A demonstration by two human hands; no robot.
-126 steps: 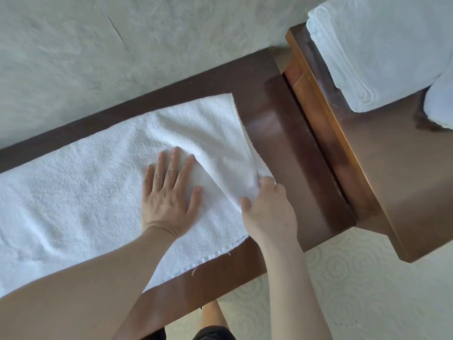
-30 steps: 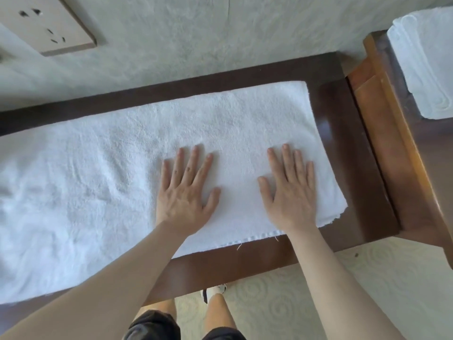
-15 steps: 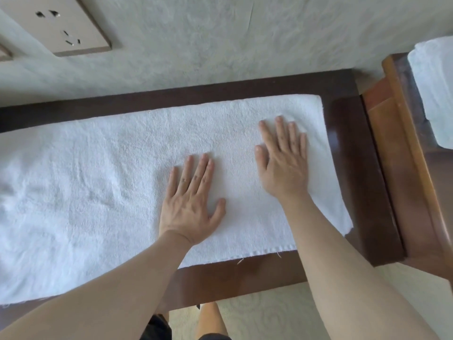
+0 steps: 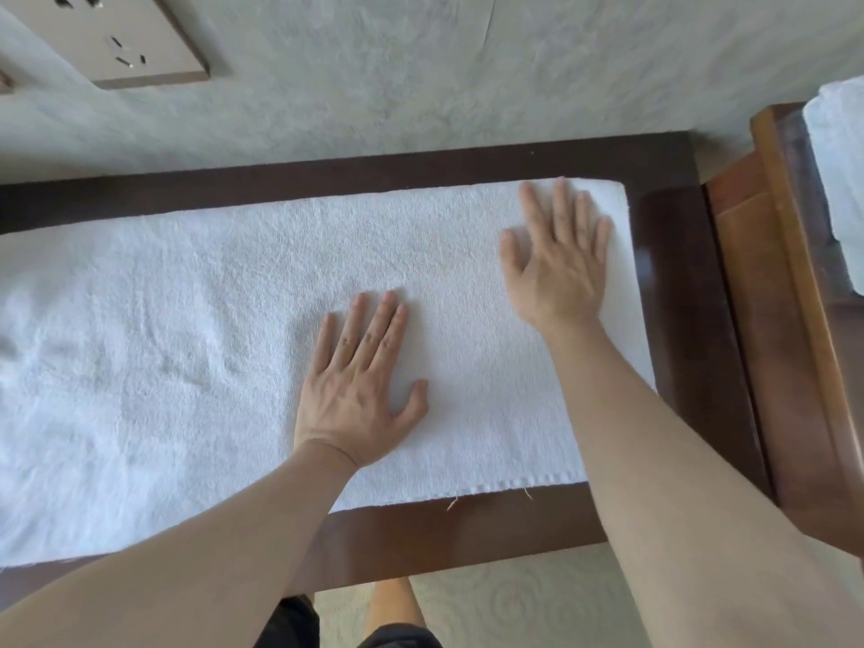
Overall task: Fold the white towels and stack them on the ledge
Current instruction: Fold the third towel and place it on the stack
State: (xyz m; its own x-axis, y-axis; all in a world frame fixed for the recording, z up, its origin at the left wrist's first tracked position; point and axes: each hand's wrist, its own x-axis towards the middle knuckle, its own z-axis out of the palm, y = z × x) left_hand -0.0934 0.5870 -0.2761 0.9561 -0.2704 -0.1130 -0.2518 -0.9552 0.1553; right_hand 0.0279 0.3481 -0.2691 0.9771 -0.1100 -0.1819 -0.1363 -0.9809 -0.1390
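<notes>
A long white towel (image 4: 196, 348) lies spread flat along the dark wooden ledge (image 4: 467, 535), its right end near the ledge's end. My left hand (image 4: 360, 390) presses flat on the towel's middle with straight fingers. My right hand (image 4: 558, 264) lies flat with spread fingers near the towel's far right corner. At the right edge, part of a stack of folded white towels (image 4: 841, 170) rests on a lighter wooden stand (image 4: 766, 292).
A textured wall with a beige socket plate (image 4: 117, 35) rises right behind the ledge. Pale patterned carpet (image 4: 514, 605) lies below the front edge, where my legs show. The raised stand borders the ledge on the right.
My right hand has slid away from me across the towel, from the near edge to the far right corner. My left hand has stayed pressed in place. The towel's lifted corner from earlier now lies flat.
</notes>
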